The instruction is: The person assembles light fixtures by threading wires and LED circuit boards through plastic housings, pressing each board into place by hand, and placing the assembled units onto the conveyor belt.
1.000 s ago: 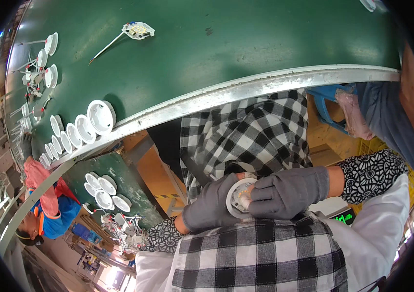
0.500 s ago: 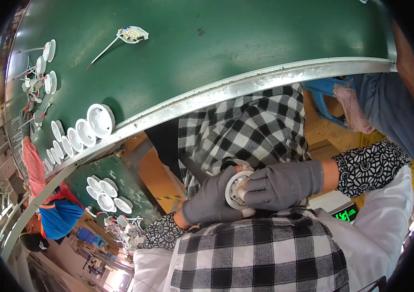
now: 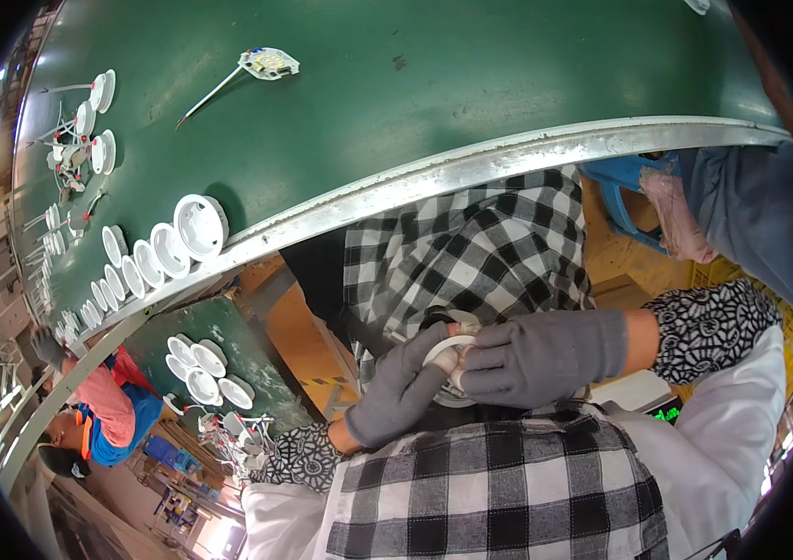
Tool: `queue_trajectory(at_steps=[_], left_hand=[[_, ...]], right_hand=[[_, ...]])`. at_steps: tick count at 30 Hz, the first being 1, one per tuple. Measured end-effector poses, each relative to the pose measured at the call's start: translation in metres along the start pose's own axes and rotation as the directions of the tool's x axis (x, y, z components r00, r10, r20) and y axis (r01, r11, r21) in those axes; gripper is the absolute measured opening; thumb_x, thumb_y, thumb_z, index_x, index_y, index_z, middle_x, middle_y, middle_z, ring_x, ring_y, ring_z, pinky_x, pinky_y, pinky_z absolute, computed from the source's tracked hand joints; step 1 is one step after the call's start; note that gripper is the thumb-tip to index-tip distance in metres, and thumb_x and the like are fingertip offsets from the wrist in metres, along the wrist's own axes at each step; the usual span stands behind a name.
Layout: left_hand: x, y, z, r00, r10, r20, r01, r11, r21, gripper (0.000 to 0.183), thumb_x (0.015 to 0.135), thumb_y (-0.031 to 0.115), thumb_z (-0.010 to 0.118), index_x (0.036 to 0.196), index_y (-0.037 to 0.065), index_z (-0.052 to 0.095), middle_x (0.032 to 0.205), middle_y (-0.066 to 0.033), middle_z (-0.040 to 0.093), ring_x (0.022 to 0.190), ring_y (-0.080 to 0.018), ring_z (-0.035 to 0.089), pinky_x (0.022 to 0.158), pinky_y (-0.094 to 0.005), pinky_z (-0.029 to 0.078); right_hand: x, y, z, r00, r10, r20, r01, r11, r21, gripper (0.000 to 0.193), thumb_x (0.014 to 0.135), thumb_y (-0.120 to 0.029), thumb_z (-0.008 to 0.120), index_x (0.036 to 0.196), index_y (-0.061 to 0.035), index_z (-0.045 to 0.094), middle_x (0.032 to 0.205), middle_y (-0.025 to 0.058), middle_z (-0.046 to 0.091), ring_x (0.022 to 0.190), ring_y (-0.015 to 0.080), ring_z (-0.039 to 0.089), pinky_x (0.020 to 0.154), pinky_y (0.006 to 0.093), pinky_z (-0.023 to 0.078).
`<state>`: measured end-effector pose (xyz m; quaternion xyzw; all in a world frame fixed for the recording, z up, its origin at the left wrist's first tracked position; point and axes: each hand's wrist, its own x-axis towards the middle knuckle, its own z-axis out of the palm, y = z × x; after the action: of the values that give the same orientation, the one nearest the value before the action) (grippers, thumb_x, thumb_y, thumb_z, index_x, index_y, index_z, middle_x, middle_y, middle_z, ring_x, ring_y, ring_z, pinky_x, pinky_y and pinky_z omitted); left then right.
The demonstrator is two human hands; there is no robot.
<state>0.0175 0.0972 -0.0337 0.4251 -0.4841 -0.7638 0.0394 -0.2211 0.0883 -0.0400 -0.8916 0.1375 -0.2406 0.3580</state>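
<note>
Over my lap, both gloved hands meet at a round white lamp housing (image 3: 446, 343). My left hand (image 3: 389, 392), in a grey glove with pale fingertips, grips the housing from the left, and its thumb reaches over the face. From the right, my right hand (image 3: 546, 359) has its fingers bent onto the same face. Most of the inside lies hidden beneath the fingers. Part of another round, pale ring shows just beyond the fingertips, too covered to identify.
On the green worktop (image 3: 471, 75) lies a small LED board (image 3: 271, 63) with a wire. White housings (image 3: 201, 227) line its metal edge. More housings (image 3: 202, 385) and wired parts (image 3: 236, 437) occupy a side table. A co-worker (image 3: 117, 411) is at left; a blue stool (image 3: 622, 201) stands right.
My left thumb and fingers have shifted onto the housing's face, covering more of it. The housing looks more tilted. The co-worker's arm has drawn back from the parts on the worktop.
</note>
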Motion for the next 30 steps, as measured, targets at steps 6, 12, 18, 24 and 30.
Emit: queue_trajectory(at_steps=[6,12,18,24,30], left_hand=[[0.001,0.011,0.006,0.985,-0.057,-0.163,0.007,0.956,-0.292,0.035,0.098,0.011,0.045,0.13,-0.001,0.05,0.11,-0.0085,0.064,0.1,-0.0122,0.06,0.089,-0.028,0.048],[0.019,0.039,-0.008,0.999,0.031,0.026,-0.025,0.983,-0.184,0.045,0.096,0.014,0.05,0.137,0.0,0.04,0.109,-0.0129,0.064,0.102,-0.0177,0.062,0.089,-0.0292,0.049],[0.019,0.022,-0.018,0.978,0.165,0.13,-0.191,0.954,0.23,0.083,0.076,0.037,0.079,0.139,0.003,0.035,0.109,-0.0167,0.065,0.101,-0.0281,0.067,0.087,-0.0356,0.053],[0.022,0.024,-0.019,0.994,-0.033,0.109,0.007,0.972,0.235,0.089,0.06,0.031,0.091,0.132,0.008,0.044,0.118,-0.0087,0.061,0.109,-0.0182,0.061,0.093,-0.0329,0.049],[0.026,-0.002,-0.016,0.972,0.176,0.156,-0.2,0.967,0.156,0.091,0.067,0.039,0.086,0.136,0.004,0.037,0.115,-0.0166,0.064,0.103,-0.0282,0.066,0.087,-0.0358,0.054]], right_hand=[[0.0,-0.013,-0.024,0.801,0.599,0.009,-0.574,0.764,0.295,0.044,0.083,-0.033,0.063,0.114,-0.0025,0.058,0.092,0.0101,0.058,0.087,0.0212,0.063,0.074,0.0386,0.05],[0.01,-0.01,-0.004,0.481,0.776,0.408,-0.748,0.119,0.653,0.048,0.093,-0.041,0.048,0.118,-0.0013,0.058,0.079,0.0149,0.068,0.072,0.0228,0.067,0.072,0.0368,0.052],[0.009,-0.007,0.002,0.521,0.768,0.374,-0.727,0.169,0.665,0.048,0.091,-0.039,0.052,0.118,-0.0013,0.059,0.089,0.0162,0.07,0.081,0.0264,0.07,0.08,0.0378,0.054],[0.014,-0.006,0.006,0.504,0.783,0.363,-0.77,0.218,0.599,0.047,0.089,-0.039,0.054,0.117,-0.0014,0.061,0.095,0.0188,0.069,0.089,0.0288,0.069,0.082,0.0374,0.053],[0.011,0.0,0.012,0.471,0.746,0.471,-0.754,0.063,0.654,0.048,0.087,-0.043,0.059,0.112,-0.0034,0.066,0.097,0.0169,0.07,0.089,0.0267,0.069,0.082,0.0364,0.052]])
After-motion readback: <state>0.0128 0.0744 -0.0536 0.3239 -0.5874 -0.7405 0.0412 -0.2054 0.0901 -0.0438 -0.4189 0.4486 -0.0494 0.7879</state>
